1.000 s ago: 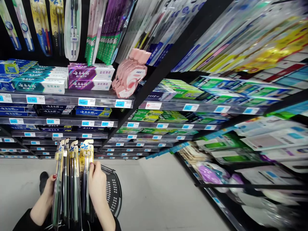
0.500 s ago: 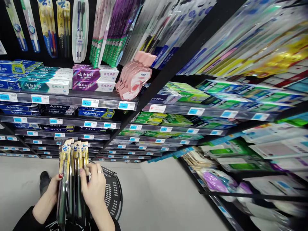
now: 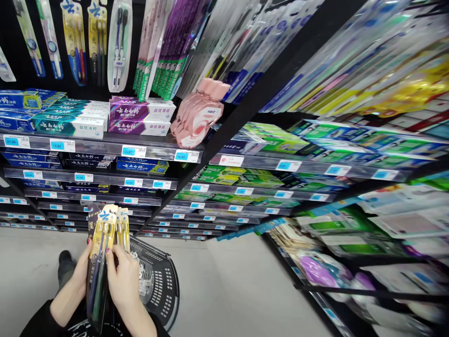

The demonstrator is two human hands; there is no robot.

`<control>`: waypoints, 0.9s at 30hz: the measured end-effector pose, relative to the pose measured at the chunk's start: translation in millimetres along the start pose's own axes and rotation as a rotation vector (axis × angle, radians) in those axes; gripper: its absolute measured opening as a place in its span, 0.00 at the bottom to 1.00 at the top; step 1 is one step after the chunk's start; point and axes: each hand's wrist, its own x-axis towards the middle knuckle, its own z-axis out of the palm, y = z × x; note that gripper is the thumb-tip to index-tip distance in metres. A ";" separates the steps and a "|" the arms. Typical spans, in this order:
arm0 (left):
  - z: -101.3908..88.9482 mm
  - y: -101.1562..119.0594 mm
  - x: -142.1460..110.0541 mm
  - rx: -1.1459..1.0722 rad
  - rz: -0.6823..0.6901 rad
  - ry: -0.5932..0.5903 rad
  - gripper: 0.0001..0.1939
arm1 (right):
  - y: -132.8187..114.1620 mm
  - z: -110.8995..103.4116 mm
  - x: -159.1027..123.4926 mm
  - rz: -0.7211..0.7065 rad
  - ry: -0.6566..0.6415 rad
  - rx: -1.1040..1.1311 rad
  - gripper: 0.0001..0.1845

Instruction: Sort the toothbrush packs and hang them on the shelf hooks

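Observation:
Several toothbrush packs [image 3: 100, 269] with yellow and black cards are held upright in front of my body. My left hand [image 3: 79, 274] grips the bundle at its left edge, thumb in front. My right hand [image 3: 122, 276] pinches the packs from the right side, its fingers curled around them. The front pack shows dark brush handles through clear plastic, and a black card edge sticks out behind it on the left. More yellow pack tops [image 3: 122, 227] stand behind, partly hidden by my right hand.
A black basket [image 3: 163, 285] with clear-wrapped items inside stands on the floor to my right. Ahead, shelves hold toothpaste boxes [image 3: 68, 124], pink bottles [image 3: 198, 114] and hanging toothbrush packs [image 3: 119, 44]. Another shelf unit with bagged goods [image 3: 322, 271] runs along the right.
The packs were fanned apart between my hands; now they are closer together with one pack in front. My right hand has moved left and down, uncovering more of the basket.

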 end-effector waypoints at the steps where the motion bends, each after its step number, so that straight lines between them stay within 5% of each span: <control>1: 1.6 0.5 -0.6 -0.002 -0.015 -0.008 0.17 | -0.5 -1.2 -1.1 0.009 0.015 0.035 0.15; 5: -1.2 0.7 0.5 -0.016 -0.050 0.014 0.21 | -2.3 -7.9 0.2 0.082 0.062 0.273 0.15; 8: -5.8 0.4 3.0 -0.036 -0.067 -0.004 0.23 | 1.4 -14.8 8.4 0.192 0.077 0.707 0.12; 12: -8.3 1.5 3.6 0.005 -0.066 0.034 0.18 | 18.5 -25.2 18.5 0.338 -0.090 1.214 0.09; 17: -8.8 4.2 -0.4 0.055 -0.001 0.121 0.12 | 42.9 -29.9 15.7 0.361 -0.171 1.415 0.12; 22: -12.4 2.2 -2.2 0.069 0.023 0.172 0.09 | 45.1 -35.4 18.5 0.320 -0.135 1.232 0.14; 27: -20.7 1.6 -3.3 0.014 0.038 0.232 0.06 | 39.9 -52.8 23.5 0.354 0.234 0.640 0.14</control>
